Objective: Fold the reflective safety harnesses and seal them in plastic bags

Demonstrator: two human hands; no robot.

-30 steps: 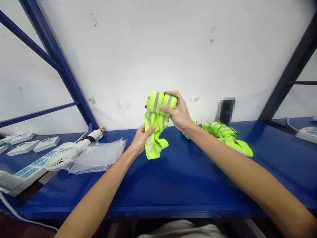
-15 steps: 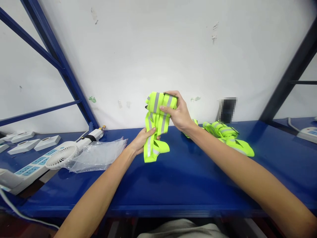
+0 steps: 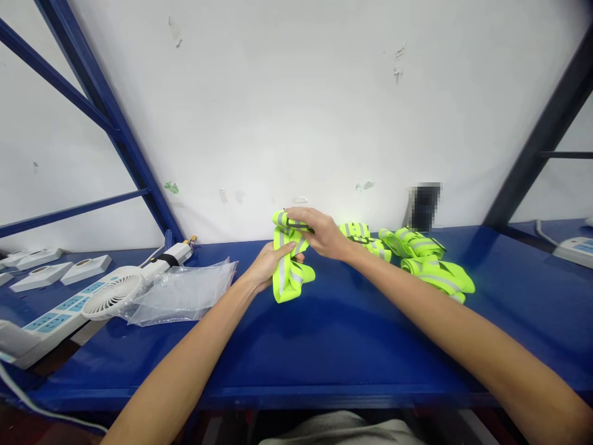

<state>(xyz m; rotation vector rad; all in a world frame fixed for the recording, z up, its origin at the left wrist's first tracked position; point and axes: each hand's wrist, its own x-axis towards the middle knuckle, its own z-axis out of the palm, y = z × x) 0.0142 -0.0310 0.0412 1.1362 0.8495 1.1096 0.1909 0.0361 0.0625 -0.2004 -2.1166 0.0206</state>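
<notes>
Held above the blue shelf is a neon-yellow reflective strap (image 3: 282, 267) with grey stripes, partly rolled up. My left hand (image 3: 269, 264) pinches its hanging lengths between thumb and fingers, and a loose loop dangles below. My right hand (image 3: 324, 233) is closed over the rolled upper part, its fingers bent across the top and hiding much of the roll. Behind my right wrist lies a rolled yellow strap bundle (image 3: 354, 231). Farther right, more folded yellow straps (image 3: 435, 275) rest in a loose heap.
Left on the blue shelf (image 3: 296, 346) are clear plastic bags (image 3: 185, 293), a small white fan (image 3: 113, 296) and a long power strip (image 3: 60, 314). A dark phone-like object (image 3: 424, 207), partly pixelated, leans on the back wall. Blue metal posts (image 3: 111, 123) frame the shelf.
My right hand has come down and turned over, lowering the rolled part towards my left hand. My left hand keeps its hold. The bundle behind my right wrist shows more now.
</notes>
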